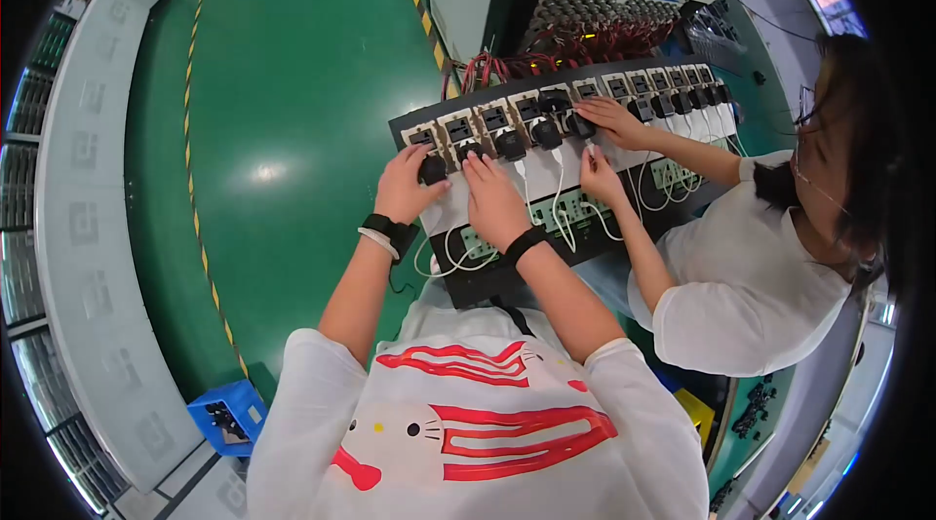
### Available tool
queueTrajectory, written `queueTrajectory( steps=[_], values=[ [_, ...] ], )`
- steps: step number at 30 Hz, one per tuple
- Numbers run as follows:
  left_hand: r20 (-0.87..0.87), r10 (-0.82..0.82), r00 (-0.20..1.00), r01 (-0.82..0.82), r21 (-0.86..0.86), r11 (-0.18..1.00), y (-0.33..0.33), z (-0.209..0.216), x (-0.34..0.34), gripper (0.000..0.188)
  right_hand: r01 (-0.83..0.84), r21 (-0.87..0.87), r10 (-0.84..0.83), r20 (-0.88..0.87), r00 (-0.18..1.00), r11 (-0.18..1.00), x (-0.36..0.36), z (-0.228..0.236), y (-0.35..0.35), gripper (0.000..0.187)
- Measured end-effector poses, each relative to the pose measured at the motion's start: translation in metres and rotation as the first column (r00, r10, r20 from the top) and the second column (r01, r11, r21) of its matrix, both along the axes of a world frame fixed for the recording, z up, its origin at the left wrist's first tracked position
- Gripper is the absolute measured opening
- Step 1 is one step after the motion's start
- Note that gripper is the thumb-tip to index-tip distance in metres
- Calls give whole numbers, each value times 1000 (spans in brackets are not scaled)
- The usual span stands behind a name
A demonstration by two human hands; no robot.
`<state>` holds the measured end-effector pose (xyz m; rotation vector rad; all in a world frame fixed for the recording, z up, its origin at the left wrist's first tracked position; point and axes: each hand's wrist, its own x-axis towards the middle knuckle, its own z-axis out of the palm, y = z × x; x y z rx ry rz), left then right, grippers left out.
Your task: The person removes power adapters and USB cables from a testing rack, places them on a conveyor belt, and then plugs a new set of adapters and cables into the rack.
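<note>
Your left hand (409,185) has thumb and fingers closed around a black adapter (432,169) at the socket board's (414,120) left end. Your right hand (495,200) has its fingertips on the next adapter (468,146); whether it grips, I cannot tell. White cables (558,191) hang just right of that hand, with a co-worker's hands (621,125) beyond them. Red wires (487,68) bunch past your fingertips; a blue bin (200,415) sits well apart, behind your left hand.

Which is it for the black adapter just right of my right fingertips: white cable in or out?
In, it appears: a white connector meets the black adapter's lower edge, its cable running down from there.
</note>
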<state>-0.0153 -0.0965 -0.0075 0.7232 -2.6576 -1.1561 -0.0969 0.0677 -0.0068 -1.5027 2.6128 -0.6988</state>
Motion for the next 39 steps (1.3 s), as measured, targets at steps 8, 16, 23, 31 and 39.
queueTrajectory(
  steps=[8, 16, 23, 31, 39],
  values=[
    [-215, 16, 976, -2, 65, 998, -13, -17, 5, 37, 180, -179, -42, 587, 809, 967, 34, 18, -11, 35],
    [37, 47, 998, -54, 256, 965, -17, -26, -20, 27, 549, 167, -66, 978, -199, 819, 45, -57, -44, 26],
    [11, 66, 998, -67, 171, 983, -10, -24, -19, 26, 652, 204, -404, 898, 173, 731, 58, -96, -65, 31],
    [30, 36, 999, -40, 129, 991, -7, -16, -26, 28, 722, 93, -354, 909, 219, 686, 54, -102, -69, 23],
    [-9, 53, 999, -50, 167, 985, -18, -32, -6, 35, 393, -38, 12, 998, 68, 919, 68, 16, 6, 35]
  ],
)
